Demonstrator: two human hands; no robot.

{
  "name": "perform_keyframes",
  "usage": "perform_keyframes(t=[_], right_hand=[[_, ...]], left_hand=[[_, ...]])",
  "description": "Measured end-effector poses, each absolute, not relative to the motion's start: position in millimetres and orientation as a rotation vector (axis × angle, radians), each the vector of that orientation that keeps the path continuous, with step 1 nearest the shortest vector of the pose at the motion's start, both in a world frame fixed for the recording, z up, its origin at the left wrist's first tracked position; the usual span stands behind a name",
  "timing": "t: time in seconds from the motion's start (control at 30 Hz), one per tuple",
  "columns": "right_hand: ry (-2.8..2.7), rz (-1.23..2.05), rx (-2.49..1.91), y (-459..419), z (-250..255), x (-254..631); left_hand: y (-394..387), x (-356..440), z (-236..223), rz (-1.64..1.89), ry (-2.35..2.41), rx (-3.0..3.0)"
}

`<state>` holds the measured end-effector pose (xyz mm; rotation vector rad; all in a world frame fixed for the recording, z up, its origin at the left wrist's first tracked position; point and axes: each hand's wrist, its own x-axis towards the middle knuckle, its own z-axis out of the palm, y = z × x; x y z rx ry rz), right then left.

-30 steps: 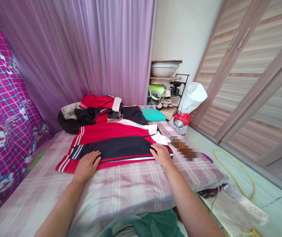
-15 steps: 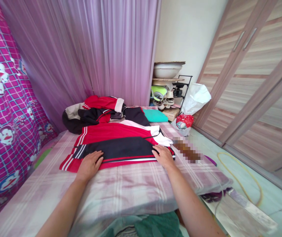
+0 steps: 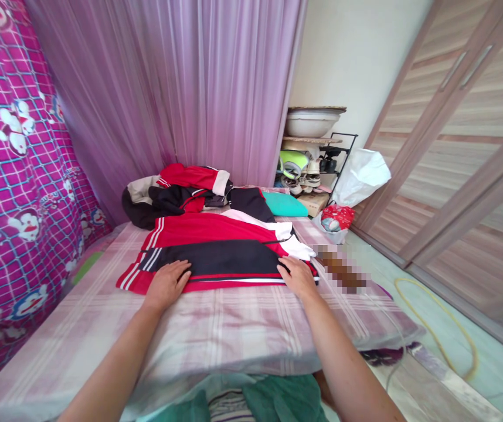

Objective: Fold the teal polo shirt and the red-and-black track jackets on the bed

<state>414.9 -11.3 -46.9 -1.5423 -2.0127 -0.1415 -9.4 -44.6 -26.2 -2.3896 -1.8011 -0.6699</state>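
A red, navy and white jacket lies spread on the bed, with its striped ends at the left and its white collar area at the right. My left hand rests palm down on the near edge by the striped end, fingers extended. On the same near edge, by the shoulder end, lies my right hand, also flat with fingers stretched out. The dark sleeve runs between the two hands. Neither hand grips the cloth.
Behind the jacket is a heap of red and black clothes, next to a folded teal item. A plaid sheet covers the bed. At the back right stand a shoe rack and a wooden wardrobe.
The view has turned slightly left, so the scene sits further right. Both hands stay on the jacket's near edge in almost the same places.
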Motion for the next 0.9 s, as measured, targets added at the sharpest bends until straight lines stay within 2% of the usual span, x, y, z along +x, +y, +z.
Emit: perform_keyframes(t=[0.6, 0.77, 0.9], right_hand=[[-1.971, -0.147, -1.582, -13.3, -35.0, 416.2], [-1.681, -0.265, -2.028, -5.0, 3.3, 452.0], [-1.726, -0.284, -2.304, 8.7, 23.3, 478.6]], left_hand=[[-46.1, -7.4, -22.9, -0.669, -1.75, -2.387], [-46.2, -7.8, -22.5, -0.671, -1.749, -2.395], [-45.3, -8.5, -23.5, -0.692, -1.753, -2.395]])
